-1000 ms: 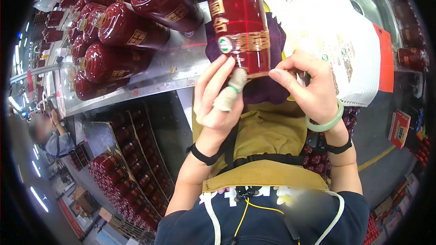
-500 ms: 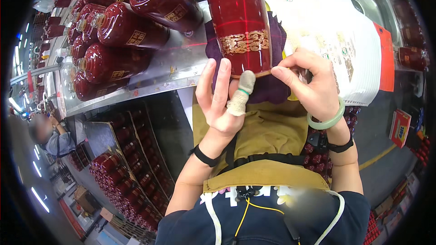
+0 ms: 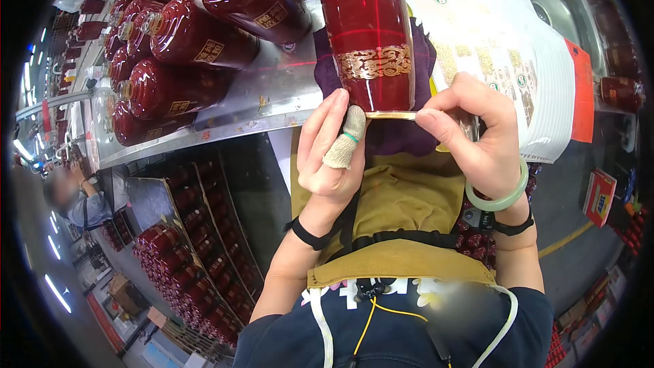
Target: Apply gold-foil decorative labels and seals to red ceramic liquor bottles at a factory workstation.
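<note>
A large dark-red glass bottle (image 3: 368, 20) with a gold ornamental band lies on a purple cloth (image 3: 424, 61) in front of me, its base toward me. Along the base edge runs a thin gold strip (image 3: 392, 115). My right hand (image 3: 480, 133), wearing a pale green bangle, pinches the strip's right end between thumb and forefinger. My left hand (image 3: 334, 150) is closed at the base's left corner. Its thumb, in a knitted finger cover with a green band, presses by the strip's left end; the fingertips behind are partly hidden.
Several similar red bottles (image 3: 197, 34) stand on the metal table (image 3: 279, 99) at left. Printed label sheets (image 3: 490, 34) in gold and white lie at right, beside an orange-red sheet (image 3: 581, 92) and a metal sink (image 3: 562, 7). Crated bottles (image 3: 184, 272) fill the floor area lower left.
My left thumb has slid left along the base, and the left fingers have drawn together. My right hand has moved slightly right, and more of the gold strip shows.
</note>
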Available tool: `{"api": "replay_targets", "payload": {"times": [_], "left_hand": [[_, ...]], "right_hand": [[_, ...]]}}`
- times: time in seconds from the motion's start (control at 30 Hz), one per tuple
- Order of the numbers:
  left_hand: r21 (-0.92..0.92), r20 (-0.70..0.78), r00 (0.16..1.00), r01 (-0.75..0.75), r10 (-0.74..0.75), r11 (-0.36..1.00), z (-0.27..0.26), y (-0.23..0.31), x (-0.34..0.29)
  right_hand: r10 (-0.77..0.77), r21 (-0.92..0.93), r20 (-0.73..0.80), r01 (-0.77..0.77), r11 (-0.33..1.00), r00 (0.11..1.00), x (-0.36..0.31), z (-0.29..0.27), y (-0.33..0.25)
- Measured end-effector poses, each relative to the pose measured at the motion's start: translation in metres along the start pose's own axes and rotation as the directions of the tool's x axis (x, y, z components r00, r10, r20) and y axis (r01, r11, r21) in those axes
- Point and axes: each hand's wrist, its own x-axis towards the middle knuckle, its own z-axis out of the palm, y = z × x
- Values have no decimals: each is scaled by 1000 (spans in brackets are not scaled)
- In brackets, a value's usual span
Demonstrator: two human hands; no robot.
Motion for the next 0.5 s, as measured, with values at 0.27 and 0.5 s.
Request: {"api": "replay_targets", "payload": {"times": [0.27, 0.5], "left_hand": [[55, 11, 997, -77, 77, 995, 2, -1, 2], [158, -5, 987, -161, 164, 974, 8, 3, 1]], "right_hand": [[77, -77, -42, -80, 994, 996, -2, 1, 19], [91, -75, -36, -93, 993, 995, -3, 1, 22]]}}
